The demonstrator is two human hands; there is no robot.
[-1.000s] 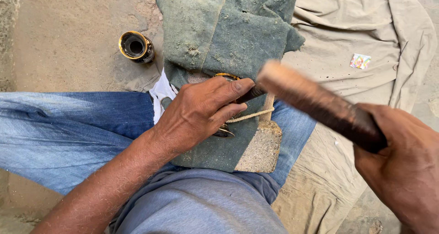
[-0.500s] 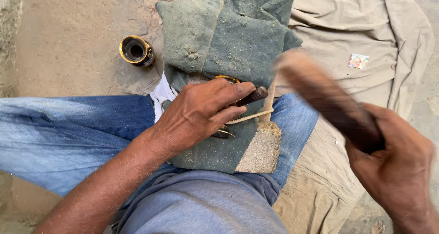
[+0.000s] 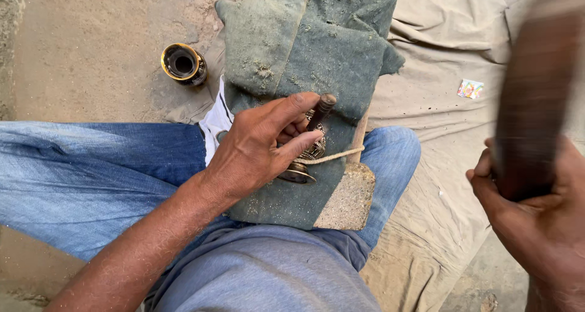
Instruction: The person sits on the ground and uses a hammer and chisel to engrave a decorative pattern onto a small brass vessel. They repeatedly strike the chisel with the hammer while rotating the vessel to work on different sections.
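The brass piece (image 3: 303,159), small and ornate, sits on the dusty green cloth (image 3: 317,50) draped over our lap, pinned there under the left hand (image 3: 256,150), whose fingers are closed around a slim dark punch (image 3: 321,109) standing on the metal. And up on the right, the right hand (image 3: 536,220) is wrapped tight round a wooden mallet (image 3: 533,99) (blurred, so clearly on the swing). We read this as the striking step: punch set, blow coming. What the next move calls for, by our judgement, is a square hit on the punch's top end while the left hand keeps the tool steady and clear fingers out of the line of the mallet. A pale cord (image 3: 334,156) runs from the brass piece across the cloth towards a stone block (image 3: 350,199) under its edge. Now the count: one punch, one mallet, one brass piece in hand, one second brass cup (image 3: 183,63) lying well apart on the sandy floor (image 3: 79,50), one green cloth, one stone block, one small colourful wrapper (image 3: 470,88) on the beige sheet (image 3: 445,147).
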